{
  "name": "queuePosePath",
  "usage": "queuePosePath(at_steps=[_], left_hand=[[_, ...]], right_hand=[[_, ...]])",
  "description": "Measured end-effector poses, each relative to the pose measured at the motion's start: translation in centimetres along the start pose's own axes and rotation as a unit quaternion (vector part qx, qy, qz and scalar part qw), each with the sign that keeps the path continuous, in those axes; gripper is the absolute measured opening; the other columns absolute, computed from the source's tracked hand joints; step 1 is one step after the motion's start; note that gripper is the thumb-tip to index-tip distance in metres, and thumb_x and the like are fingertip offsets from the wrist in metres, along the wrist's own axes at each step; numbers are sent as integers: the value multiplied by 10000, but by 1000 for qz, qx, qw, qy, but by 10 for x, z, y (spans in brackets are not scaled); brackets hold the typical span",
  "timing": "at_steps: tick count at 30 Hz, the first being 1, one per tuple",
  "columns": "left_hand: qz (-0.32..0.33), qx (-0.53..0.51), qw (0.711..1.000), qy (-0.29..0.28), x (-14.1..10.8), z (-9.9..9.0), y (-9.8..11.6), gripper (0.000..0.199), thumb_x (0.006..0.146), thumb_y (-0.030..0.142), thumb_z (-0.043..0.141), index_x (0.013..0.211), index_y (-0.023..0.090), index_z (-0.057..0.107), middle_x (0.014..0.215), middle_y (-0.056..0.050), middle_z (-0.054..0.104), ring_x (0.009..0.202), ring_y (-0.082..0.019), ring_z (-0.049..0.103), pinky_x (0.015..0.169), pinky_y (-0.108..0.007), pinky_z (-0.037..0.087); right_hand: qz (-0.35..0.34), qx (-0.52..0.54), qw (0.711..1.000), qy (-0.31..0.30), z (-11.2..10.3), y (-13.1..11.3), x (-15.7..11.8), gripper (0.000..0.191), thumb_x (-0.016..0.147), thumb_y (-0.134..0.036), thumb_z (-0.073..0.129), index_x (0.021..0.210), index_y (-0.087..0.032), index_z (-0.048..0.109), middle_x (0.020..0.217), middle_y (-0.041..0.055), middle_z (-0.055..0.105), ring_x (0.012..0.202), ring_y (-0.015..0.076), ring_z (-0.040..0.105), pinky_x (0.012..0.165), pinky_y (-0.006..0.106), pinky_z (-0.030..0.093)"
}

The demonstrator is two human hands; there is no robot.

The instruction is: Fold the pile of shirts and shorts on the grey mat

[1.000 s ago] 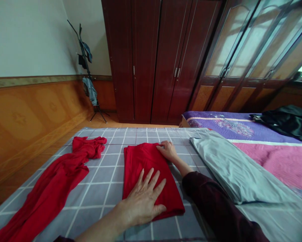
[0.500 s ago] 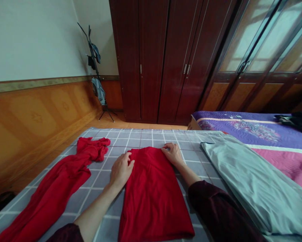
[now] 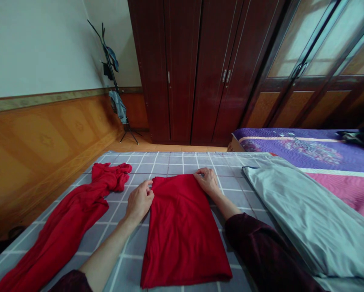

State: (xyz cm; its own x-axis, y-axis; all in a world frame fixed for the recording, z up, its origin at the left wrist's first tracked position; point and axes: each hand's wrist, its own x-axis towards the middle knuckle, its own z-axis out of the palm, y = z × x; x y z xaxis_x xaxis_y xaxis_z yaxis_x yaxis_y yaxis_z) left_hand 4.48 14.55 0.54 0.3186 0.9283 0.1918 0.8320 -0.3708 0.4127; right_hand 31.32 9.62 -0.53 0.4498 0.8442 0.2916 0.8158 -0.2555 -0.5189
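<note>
1. Room: dark mahogany wardrobe (image 3: 182, 69) at the far side, glass-paneled cabinet doors (image 3: 309, 44) far right, wood-paneled wall (image 3: 48, 138) along the left, black coat stand (image 3: 111, 69) in the far-left corner with clothes hanging on it.
2. Beds: grey checked mattress cover (image 3: 172, 162) fills the near area. Quilted purple-and-pink bedspread (image 3: 306, 150) lies beyond it to the right, with a black cloth (image 3: 356, 136) at its far-right end.
3. On the grey cover: pale grey-green bedding bundle (image 3: 303, 215) on the right, crumpled red garment (image 3: 69, 215) in a long loose heap on the left.
4. Main item: flat red jersey garment (image 3: 182, 231), center of the grey cover, between the heap and the bundle, laid out as a smooth long rectangle.
5. Handling: likely light, soft and limp, so it will drag and wrinkle easily. Best taken at the two far corners, with the near edge left flat.
6. Hands: well apart, one at each far corner of the flat garment. Left hand (image 3: 139, 200) has curled fingers (image 3: 150, 184) at the far-left corner; right hand (image 3: 208, 181) sits on the far-right corner. Both touch it; firm pinch can't be confirmed from this view.
7. Dark maroon sleeve (image 3: 261, 251) covers the right forearm up to near the wrist.
</note>
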Motion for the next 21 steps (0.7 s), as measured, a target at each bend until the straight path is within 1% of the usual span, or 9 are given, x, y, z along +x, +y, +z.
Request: queuePosePath(at_steps=[2, 6, 7, 10, 12, 15, 17, 19, 21], left_hand=[[32, 24, 999, 16, -2, -1, 0, 289, 839, 133, 472, 1092, 212, 588, 864, -11, 676, 821, -174, 637, 760, -270, 462], [128, 25, 985, 110, -11, -3, 10, 270, 907, 215, 426, 1115, 189, 597, 1087, -77, 647, 1020, -202, 593, 934, -323, 439], [162, 19, 981, 108, -14, -2, 13, 292, 922, 251, 418, 1151, 190, 589, 1152, -82, 629, 1084, -204, 569, 981, -334, 418], [250, 40, 967, 4, -21, 4, 20, 395, 937, 326, 409, 1287, 188, 528, 1353, -84, 530, 1280, -224, 441, 1085, -389, 342], [252, 79, 962, -67, -26, 6, 23, 455, 940, 353, 404, 1346, 164, 485, 1434, -106, 450, 1351, -262, 357, 1111, -451, 299], [224, 119, 963, -92, -35, 3, 29, 492, 957, 351, 372, 1388, 124, 436, 1470, -148, 387, 1380, -287, 304, 1129, -497, 245], [254, 114, 955, -101, -44, -2, 37, 533, 962, 381, 365, 1445, 158, 345, 1520, -131, 294, 1411, -278, 232, 1139, -500, 218], [295, 102, 939, -144, -53, -7, 46, 617, 947, 480, 376, 1486, 210, 241, 1561, -111, 170, 1432, -290, 139, 1138, -513, 214], [296, 106, 929, -195, -61, -10, 52, 719, 911, 586, 382, 1496, 209, 206, 1566, -136, 94, 1429, -334, 82, 1127, -540, 217]], right_hand=[[-2, -5, 1000, 3, 0, -2, -1, 180, 813, -255, 556, 796, -194, 725, 928, 56, 700, 922, 190, 577, 845, 269, 389], [0, -14, 1000, 7, 0, -4, -3, 191, 819, -268, 546, 783, -197, 720, 923, 50, 694, 924, 189, 560, 844, 269, 381], [1, -17, 1000, 8, 0, -4, -3, 195, 821, -271, 545, 785, -197, 721, 923, 49, 694, 926, 189, 559, 841, 267, 380], [-3, -24, 1000, 9, -2, -3, -1, 219, 836, -266, 528, 785, -185, 724, 911, 55, 696, 922, 183, 566, 837, 258, 377], [-7, -29, 999, 12, -3, -2, 0, 238, 849, -262, 517, 780, -170, 725, 906, 64, 698, 914, 179, 573, 839, 253, 375], [-13, -38, 999, 16, -3, 1, 1, 242, 852, -267, 528, 763, -159, 725, 904, 71, 700, 907, 181, 580, 849, 254, 378], [-20, -45, 999, 17, -2, 2, 1, 237, 850, -271, 537, 758, -161, 726, 902, 73, 701, 909, 189, 583, 857, 265, 382], [-28, -51, 998, 17, -3, 2, 2, 242, 860, -270, 527, 791, -156, 730, 915, 85, 702, 918, 202, 588, 873, 287, 389], [-39, -57, 997, 19, -7, -2, 0, 253, 874, -266, 512, 904, -131, 723, 965, 111, 698, 955, 223, 590, 906, 322, 388]])
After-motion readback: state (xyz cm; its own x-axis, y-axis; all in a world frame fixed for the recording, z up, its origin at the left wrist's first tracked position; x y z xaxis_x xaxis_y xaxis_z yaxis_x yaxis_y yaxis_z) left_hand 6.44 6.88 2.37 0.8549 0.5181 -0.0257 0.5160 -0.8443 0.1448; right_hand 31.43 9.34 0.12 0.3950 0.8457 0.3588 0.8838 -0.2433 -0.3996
